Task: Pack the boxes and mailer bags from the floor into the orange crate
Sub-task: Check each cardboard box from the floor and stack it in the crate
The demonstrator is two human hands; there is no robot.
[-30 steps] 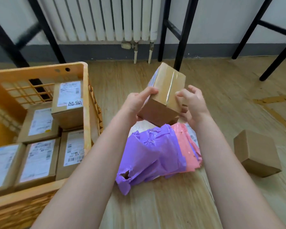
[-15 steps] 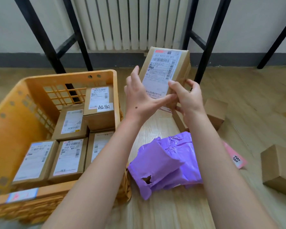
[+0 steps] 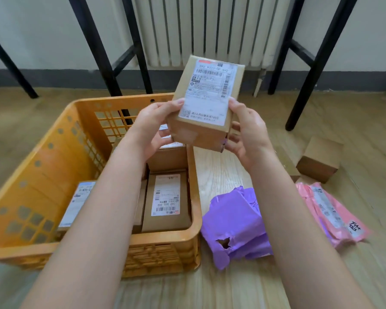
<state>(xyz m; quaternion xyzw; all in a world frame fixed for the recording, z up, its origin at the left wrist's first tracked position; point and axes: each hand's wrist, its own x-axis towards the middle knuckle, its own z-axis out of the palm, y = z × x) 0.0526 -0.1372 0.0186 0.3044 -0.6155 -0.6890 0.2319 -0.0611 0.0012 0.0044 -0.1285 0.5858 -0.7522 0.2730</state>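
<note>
A brown cardboard box [image 3: 206, 101] with a white shipping label facing me is held in the air over the far right corner of the orange crate [image 3: 54, 152]. My left hand [image 3: 153, 127] grips its left side and my right hand [image 3: 246, 130] grips its right side. Several labelled boxes [image 3: 166, 200] lie inside the crate, partly hidden by my left forearm. On the floor to the right lie a purple mailer bag [image 3: 234, 224] with a torn hole, a pink mailer bag [image 3: 331, 214] and a small plain box [image 3: 321, 158].
Black metal table legs [image 3: 310, 63] stand behind the crate and to the right. A white radiator [image 3: 205, 30] lines the far wall. Bare wooden floor [image 3: 210, 286] lies in front of the crate and the bags.
The held box has moved left and closer to the crate, now level with its far right corner. My view has shifted right to left, so the crate sits more centrally.
</note>
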